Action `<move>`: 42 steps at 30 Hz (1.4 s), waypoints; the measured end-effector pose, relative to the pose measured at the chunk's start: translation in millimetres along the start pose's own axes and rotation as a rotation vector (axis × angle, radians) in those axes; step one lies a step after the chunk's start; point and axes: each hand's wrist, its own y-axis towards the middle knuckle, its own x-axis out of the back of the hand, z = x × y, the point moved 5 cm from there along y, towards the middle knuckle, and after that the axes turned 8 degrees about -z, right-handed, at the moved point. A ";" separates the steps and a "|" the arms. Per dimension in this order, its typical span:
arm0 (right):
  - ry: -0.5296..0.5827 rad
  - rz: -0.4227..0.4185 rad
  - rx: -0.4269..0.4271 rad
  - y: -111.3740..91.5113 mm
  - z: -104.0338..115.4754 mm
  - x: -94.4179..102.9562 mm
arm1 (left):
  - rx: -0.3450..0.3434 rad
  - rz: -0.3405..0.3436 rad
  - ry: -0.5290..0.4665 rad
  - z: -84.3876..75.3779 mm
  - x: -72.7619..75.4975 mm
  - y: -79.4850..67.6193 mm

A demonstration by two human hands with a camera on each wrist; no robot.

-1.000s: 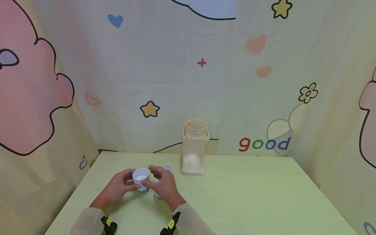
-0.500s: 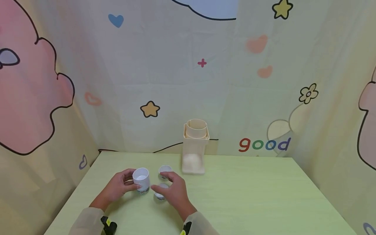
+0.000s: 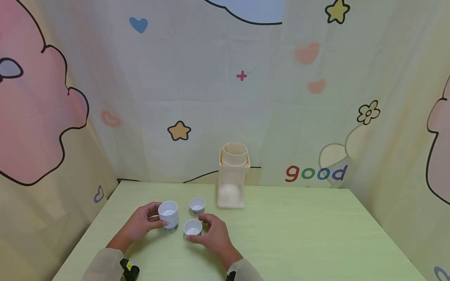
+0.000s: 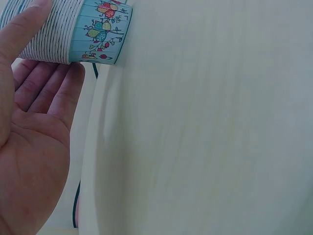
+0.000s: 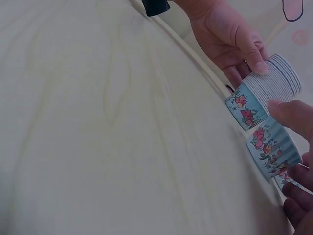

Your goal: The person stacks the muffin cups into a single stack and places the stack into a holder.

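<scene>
My left hand (image 3: 142, 222) holds a nested stack of small paper cups (image 3: 168, 214), mouth up over the left of the table. In the left wrist view, the many white rims of the stack (image 4: 54, 32) and a pale blue cup with printed flowers show. My right hand (image 3: 216, 236) has its thumb and fingers around a single short paper cup (image 3: 193, 227), just right of the stack. The right wrist view shows that cup's flowered blue side (image 5: 271, 149) beside the thumb. Another paper cup (image 3: 197, 205) stands behind it, close to the right fingertips.
A beige upright stand (image 3: 231, 187) with a round tube (image 3: 235, 154) in its top is at the table's back middle. The pale green table (image 3: 299, 230) extends to the right. A printed cloth (image 3: 211, 78) hangs behind and at both sides.
My right hand has left the stack, moved right and come down around the near single cup. Both single cups now show more fully. My left hand stays with the stack.
</scene>
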 end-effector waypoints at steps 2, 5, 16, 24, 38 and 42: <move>0.004 0.009 -0.001 -0.6 -1.5 -0.3 | -0.003 0.007 -0.001 -0.6 -0.3 -0.4; 0.018 0.010 0.010 -1.1 -1.5 -0.6 | 0.001 0.010 -0.011 -1.8 -0.6 -1.3; -0.003 -0.007 0.022 1.0 -4.6 -1.1 | 0.001 0.003 -0.001 -2.7 -0.4 -1.3; 0.102 -0.005 0.009 0.7 -3.7 1.2 | -0.006 0.005 -0.006 -2.6 -0.4 -1.0; 0.266 -0.009 0.000 7.2 22.8 8.9 | -0.003 0.004 0.011 -0.2 1.1 0.6; 0.276 0.002 0.006 10.1 35.0 8.8 | -0.007 0.005 0.011 1.0 1.4 0.5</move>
